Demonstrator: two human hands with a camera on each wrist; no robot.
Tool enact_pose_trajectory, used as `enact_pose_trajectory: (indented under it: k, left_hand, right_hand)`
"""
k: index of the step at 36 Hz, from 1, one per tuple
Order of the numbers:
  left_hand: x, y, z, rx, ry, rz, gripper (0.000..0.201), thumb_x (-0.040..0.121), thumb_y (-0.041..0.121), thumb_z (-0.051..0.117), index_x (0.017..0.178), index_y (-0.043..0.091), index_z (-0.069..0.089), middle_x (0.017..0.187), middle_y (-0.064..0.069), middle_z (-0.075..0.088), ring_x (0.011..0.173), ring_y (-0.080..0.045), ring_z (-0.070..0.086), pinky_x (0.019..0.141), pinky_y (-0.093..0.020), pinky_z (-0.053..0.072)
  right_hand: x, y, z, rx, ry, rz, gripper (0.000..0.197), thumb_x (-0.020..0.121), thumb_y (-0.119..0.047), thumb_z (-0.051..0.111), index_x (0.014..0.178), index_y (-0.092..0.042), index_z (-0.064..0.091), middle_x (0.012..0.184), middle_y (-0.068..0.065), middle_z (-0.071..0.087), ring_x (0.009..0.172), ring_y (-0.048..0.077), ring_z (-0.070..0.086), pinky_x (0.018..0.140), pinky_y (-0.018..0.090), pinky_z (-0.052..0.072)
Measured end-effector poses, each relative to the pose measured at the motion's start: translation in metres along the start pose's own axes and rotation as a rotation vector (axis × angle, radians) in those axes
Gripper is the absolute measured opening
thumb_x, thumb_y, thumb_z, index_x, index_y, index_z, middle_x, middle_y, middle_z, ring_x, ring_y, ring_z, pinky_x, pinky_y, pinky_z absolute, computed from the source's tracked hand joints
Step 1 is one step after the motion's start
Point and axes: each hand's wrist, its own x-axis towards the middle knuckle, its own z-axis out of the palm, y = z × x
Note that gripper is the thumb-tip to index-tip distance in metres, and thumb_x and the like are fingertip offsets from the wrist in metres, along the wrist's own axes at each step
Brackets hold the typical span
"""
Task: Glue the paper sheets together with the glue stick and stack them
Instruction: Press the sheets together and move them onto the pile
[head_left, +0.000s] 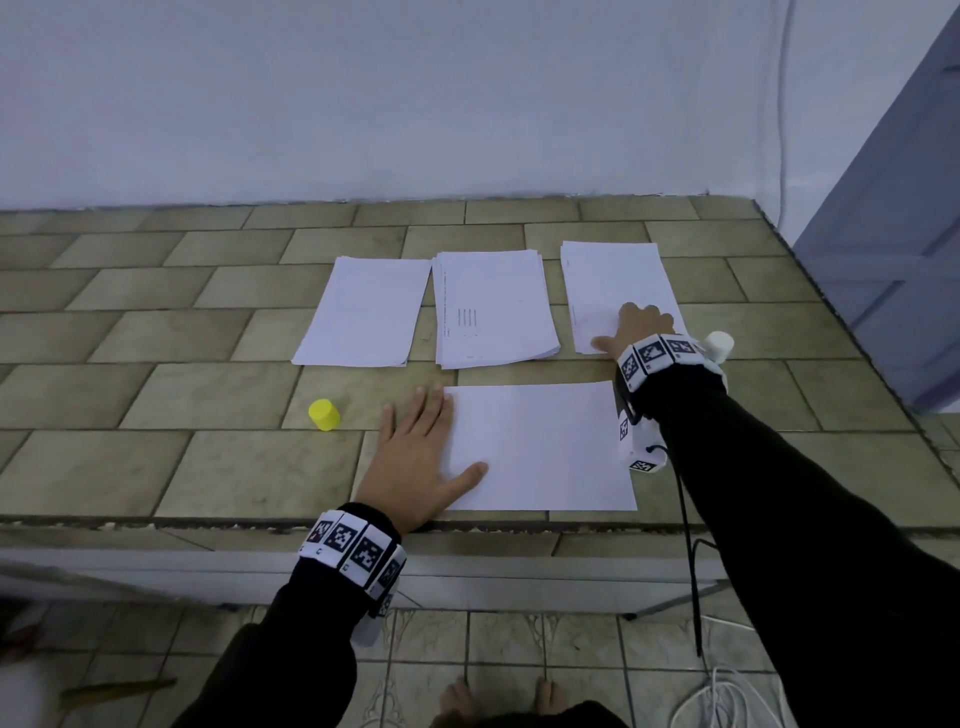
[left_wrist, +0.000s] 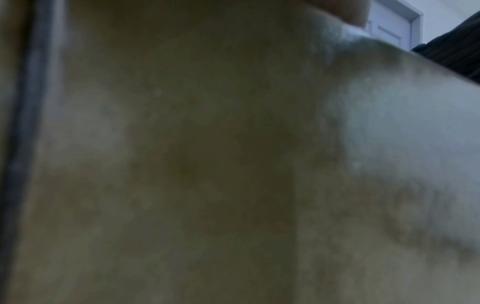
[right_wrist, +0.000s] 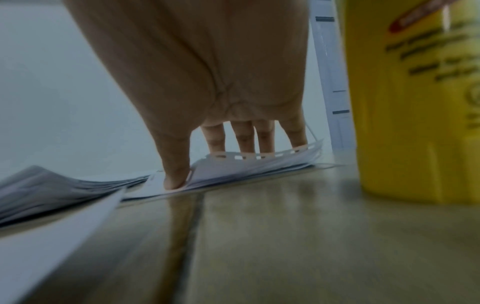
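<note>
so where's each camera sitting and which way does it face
Head: worn on the head, looks forward and down at the counter, paper piles and cap; shows the left hand, right hand, both sleeves, feet.
Left wrist: low against the counter, blurred; a sleeve at the far right.
Right wrist: low, looks along the right hand at the right pile and glue stick.
Shared by head and right wrist: right hand, right pile.

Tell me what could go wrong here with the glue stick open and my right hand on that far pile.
The right hand rests on the right-hand paper pile beside the uncapped glue stick; the wrist might knock it over. Its yellow cap sits far off, so glue may dry. Lifting may drag several sheets.
</note>
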Motion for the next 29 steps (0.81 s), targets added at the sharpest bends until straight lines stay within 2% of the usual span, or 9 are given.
enact_pose_trajectory:
  k: [6, 9, 13, 18, 21, 24, 27, 28, 29]
  left_hand:
    - [0.000, -0.002, 0.002, -0.013, 0.007, 0.004, 0.101, 0.078, 0.075, 0.005, 0.157, 0.012, 0.000, 0.165, -0.003, -0.006, 0.150, -0.013, -0.013, 0.122, -0.045, -0.010]
    - [-0.001, -0.002, 0.001, -0.041, 0.022, 0.013, 0.097, 0.080, 0.073, 0.008, 0.157, 0.016, 0.000, 0.165, -0.003, -0.006, 0.151, -0.015, -0.011, 0.122, -0.046, -0.009]
    - [-0.002, -0.002, 0.001, -0.085, 0.059, 0.033, 0.092, 0.082, 0.072, 0.014, 0.158, 0.021, 0.002, 0.165, -0.001, -0.006, 0.152, -0.016, -0.008, 0.122, -0.048, -0.006]
    - [-0.002, -0.005, 0.005, -0.146, 0.119, 0.036, 0.091, 0.083, 0.071, 0.022, 0.158, 0.020, 0.010, 0.166, -0.001, -0.001, 0.152, -0.015, -0.002, 0.122, -0.047, -0.004]
    - [-0.001, -0.006, 0.004, -0.228, 0.156, 0.025, 0.090, 0.085, 0.071, 0.026, 0.157, 0.018, 0.016, 0.165, 0.000, 0.006, 0.152, -0.013, 0.004, 0.123, -0.045, -0.003]
    - [0.000, -0.007, 0.001, -0.421, 0.210, -0.001, 0.083, 0.086, 0.069, 0.032, 0.154, 0.022, 0.024, 0.162, 0.006, 0.018, 0.149, -0.008, 0.016, 0.123, -0.043, 0.007]
    - [-0.002, -0.002, -0.011, -0.778, 0.323, -0.091, 0.054, 0.090, 0.056, 0.044, 0.139, 0.034, 0.039, 0.139, 0.027, 0.042, 0.127, 0.016, 0.037, 0.113, -0.030, 0.031]
    - [0.000, -0.004, -0.014, -0.888, 0.360, -0.143, 0.050, 0.089, 0.056, 0.044, 0.135, 0.035, 0.044, 0.132, 0.029, 0.048, 0.122, 0.018, 0.041, 0.109, -0.028, 0.035]
    - [0.002, -0.004, -0.020, -1.008, 0.392, -0.191, 0.051, 0.088, 0.060, 0.044, 0.131, 0.034, 0.049, 0.130, 0.023, 0.055, 0.121, 0.013, 0.047, 0.108, -0.029, 0.038]
  right_hand:
    - [-0.002, 0.002, -0.010, 0.010, 0.027, -0.047, 0.030, 0.088, -0.030, 0.064, 0.110, -0.009, 0.062, 0.112, 0.013, 0.064, 0.105, 0.032, 0.059, 0.097, 0.042, 0.043]
    - [-0.003, 0.002, -0.014, 0.032, 0.066, -0.047, 0.025, 0.090, -0.027, 0.060, 0.105, -0.008, 0.066, 0.106, 0.013, 0.067, 0.088, 0.029, 0.060, 0.084, 0.035, 0.042]
    - [-0.005, 0.003, -0.018, 0.120, 0.113, -0.017, 0.025, 0.090, -0.028, 0.056, 0.106, -0.010, 0.064, 0.108, 0.012, 0.066, 0.099, 0.032, 0.061, 0.096, 0.042, 0.044]
    - [-0.009, 0.000, -0.031, 0.210, 0.227, -0.043, 0.022, 0.087, -0.026, 0.051, 0.097, -0.014, 0.066, 0.103, 0.010, 0.066, 0.096, 0.030, 0.060, 0.091, 0.039, 0.041]
    - [-0.018, 0.000, -0.039, 0.271, 0.293, -0.159, 0.025, 0.089, -0.030, 0.051, 0.102, -0.015, 0.067, 0.104, 0.010, 0.066, 0.094, 0.028, 0.058, 0.090, 0.040, 0.045]
    - [-0.032, 0.001, -0.039, 0.372, 0.289, -0.359, 0.029, 0.090, -0.034, 0.054, 0.110, -0.016, 0.066, 0.117, 0.009, 0.063, 0.110, 0.027, 0.055, 0.099, 0.046, 0.040]
    - [-0.056, 0.003, -0.034, 0.419, 0.244, -0.557, 0.031, 0.091, -0.039, 0.055, 0.110, -0.018, 0.067, 0.122, 0.004, 0.060, 0.117, 0.024, 0.051, 0.094, 0.032, 0.034]
    - [-0.066, 0.002, -0.031, 0.419, 0.226, -0.612, 0.031, 0.091, -0.039, 0.054, 0.110, -0.018, 0.066, 0.121, 0.003, 0.059, 0.117, 0.023, 0.049, 0.091, 0.028, 0.031]
    - [-0.076, 0.003, -0.028, 0.423, 0.205, -0.649, 0.028, 0.093, -0.037, 0.055, 0.112, -0.018, 0.066, 0.124, 0.003, 0.058, 0.120, 0.022, 0.047, 0.091, 0.025, 0.028]
